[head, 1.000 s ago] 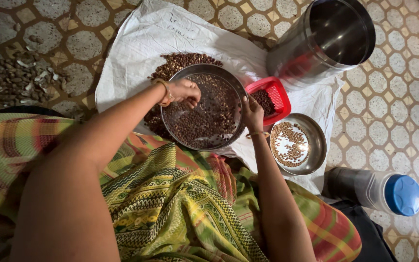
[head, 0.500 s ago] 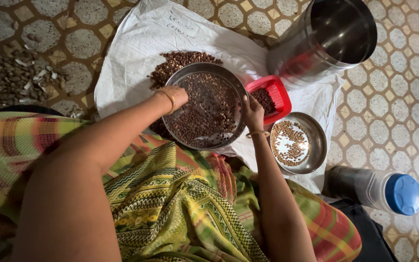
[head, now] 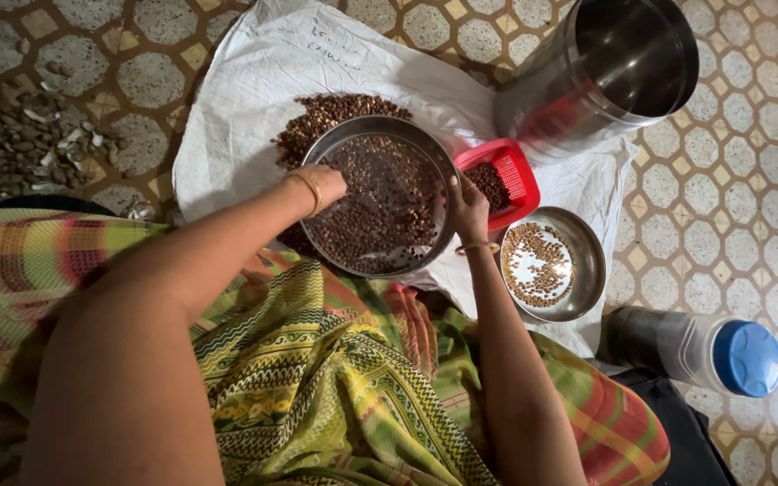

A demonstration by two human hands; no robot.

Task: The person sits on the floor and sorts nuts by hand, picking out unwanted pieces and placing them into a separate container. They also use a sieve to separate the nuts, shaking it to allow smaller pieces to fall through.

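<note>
Sieve (head: 380,196) of brown seeds is gripped at both rims, left hand (head: 321,184) curled on near-left edge, right hand (head: 468,205) clamped on right edge, kept over white sheet (head: 254,99) so fallout lands on pile (head: 326,115), bowl (head: 587,261) beside.

We are seeing the left hand's (head: 319,184) fingertips hiding behind the sieve (head: 380,196) rim. The sieve is covering part of the seed pile (head: 321,121). The frame's far edge is cutting off the steel canister (head: 614,72).
</note>
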